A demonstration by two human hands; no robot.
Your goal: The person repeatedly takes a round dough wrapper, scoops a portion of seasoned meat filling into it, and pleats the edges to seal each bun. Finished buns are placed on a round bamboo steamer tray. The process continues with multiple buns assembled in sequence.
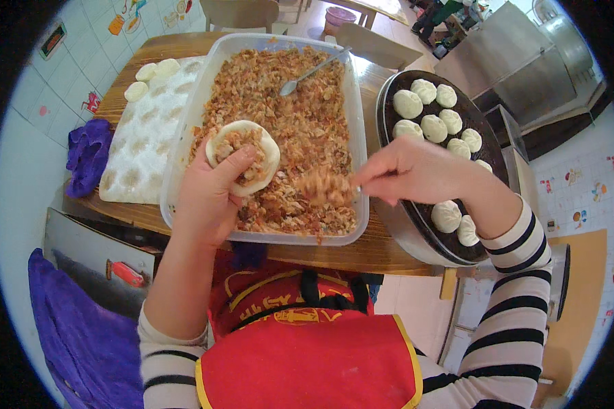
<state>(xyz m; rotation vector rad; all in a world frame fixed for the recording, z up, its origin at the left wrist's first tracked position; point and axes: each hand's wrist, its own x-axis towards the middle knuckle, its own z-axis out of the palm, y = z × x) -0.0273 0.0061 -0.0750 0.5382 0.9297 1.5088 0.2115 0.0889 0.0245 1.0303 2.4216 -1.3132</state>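
My left hand (215,187) cups a round dough wrapper (269,153), its thumb pressed on the chopped filling inside. The wrapper is held over the left part of a large clear plastic tub (361,146) of reddish-brown chopped filling (280,119). At the tub's right wall, my right hand (409,170) is closed on the handle of a small utensil (356,188). A clump of filling covers the utensil's head, which is blurred, so its exact kind is hidden. A metal spoon (289,88) lies on the filling near the tub's far right corner.
To the right, a round dark pan (416,191) holds several pleated buns (434,128). A floured board (140,136) with several dough rounds (158,70) lies at left, beside a purple cloth (89,157). Chairs (375,46) stand beyond the wooden table (320,255).
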